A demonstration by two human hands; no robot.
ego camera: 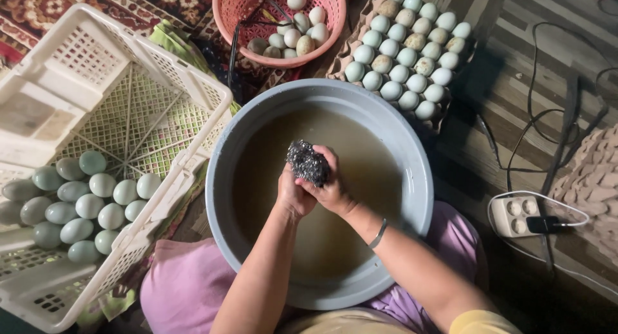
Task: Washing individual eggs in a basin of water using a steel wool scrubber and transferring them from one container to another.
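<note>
Both hands are closing together over the murky water: the right hand (331,186) is clutching a steel-wool scourer (308,162) tight in its fingers, while the left hand (293,195) is curling shut against it, cupping something hidden inside, probably an egg, though I cannot tell for sure. Judging by this, a scrubbing step is going on, and the next move is likely calling for a firm but gentle rub, since shells crack easily. The grey basin (412,179) is ringing the grip on all sides, its rim well apart from the knuckles, leaving open water for moving. Left of the grip, a white plastic crate (161,70) is holding pale green eggs (84,202). Beyond the grip, a pink basket (225,18) and a cardboard egg tray (412,47) are sitting just past the basin's far rim.
</note>
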